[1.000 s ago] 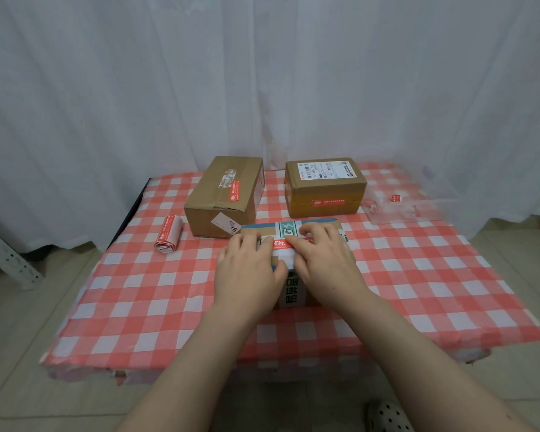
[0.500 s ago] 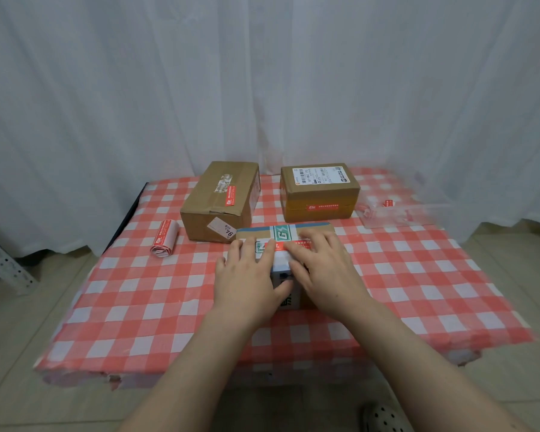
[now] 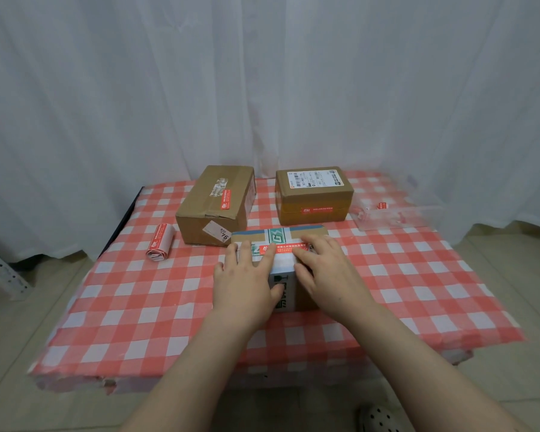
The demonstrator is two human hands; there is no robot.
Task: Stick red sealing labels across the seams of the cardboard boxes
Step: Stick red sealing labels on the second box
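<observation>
- shoe (image 3: pixel 378 419): spotted, on the floor at the bottom edge.
- table (image 3: pixel 131 310): covered with a red-and-white checked cloth; everything below stands on it.
- left hand (image 3: pixel 245 279): lies flat on the near box, fingers straight and gripping nothing; fingertips press at the left end of the red label.
- right hand (image 3: pixel 329 275): likewise flat and unclenched, holding nothing; fingers press on the label's right end.
- near box (image 3: pixel 286 294): cardboard with white and green printed tape, centre of the table, under both hands.
- red label (image 3: pixel 289 247): laid across the top of the near box, middle part showing between the two hands.
- step in hand, as judged: smoothing the label down over the seam; this box looks nearly done.
- next move calls for: a firm rub out to both ends, then lifting the hands clear; whether the ends lie flat is hidden by the fingers.
- roll of labels (image 3: pixel 160 246): far left, well apart from the hands.
- left box (image 3: pixel 212 210): behind the near box, one red label on top.
- right box (image 3: pixel 312 194): one red label on its front seam.
- clear tray (image 3: pixel 396 215): far right; contents unclear.
- curtain (image 3: pixel 262 73): white, behind the table.
</observation>
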